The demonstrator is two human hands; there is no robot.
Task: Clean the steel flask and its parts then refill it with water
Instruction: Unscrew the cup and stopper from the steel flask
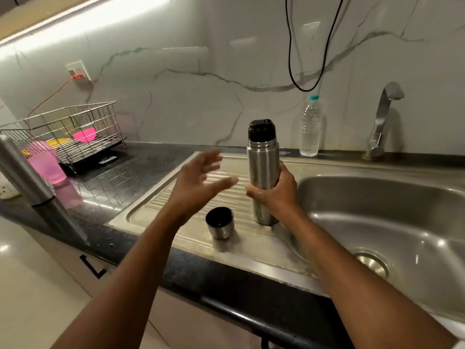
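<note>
A tall steel flask stands upright on the ribbed drainboard left of the sink bowl, its black stopper still in the neck. My right hand grips the flask's lower body. The flask's steel cup lid sits mouth-up on the drainboard, just left of the flask's base. My left hand hovers above the drainboard, left of the flask, fingers spread and blurred, holding nothing.
The steel sink bowl lies to the right, a tap behind it. A clear plastic water bottle stands by the wall. A wire dish rack, a pink cup and a steel cylinder occupy the black counter at left.
</note>
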